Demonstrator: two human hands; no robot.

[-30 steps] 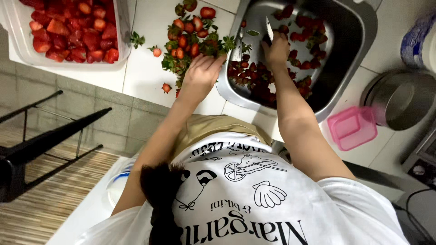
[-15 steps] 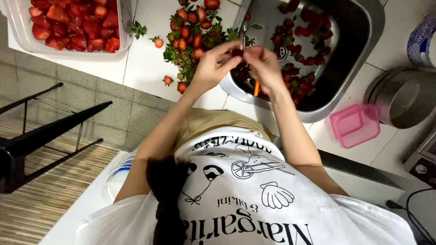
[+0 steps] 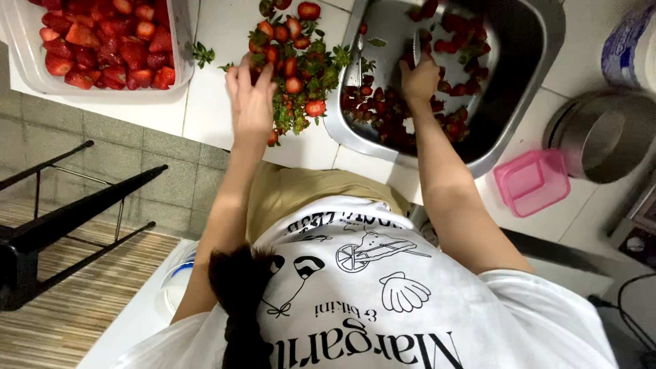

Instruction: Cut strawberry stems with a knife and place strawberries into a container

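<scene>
Our hands have parted: left hand (image 3: 251, 102) spread open on the heap of red strawberry tops (image 3: 294, 65), right hand (image 3: 418, 78) gripping a knife (image 3: 415, 48) in the steel tub (image 3: 519, 75).

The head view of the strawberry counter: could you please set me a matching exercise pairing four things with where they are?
Things:
1. left hand
2. right hand
3. cut strawberries
4. pink container

Places:
A. inside the metal sink, among berries
B. in the clear plastic tub
C. on the pile of leafy trimmings
D. on the counter, beside the steel pot

Pairs: 1-C, 2-A, 3-B, 4-D
</scene>
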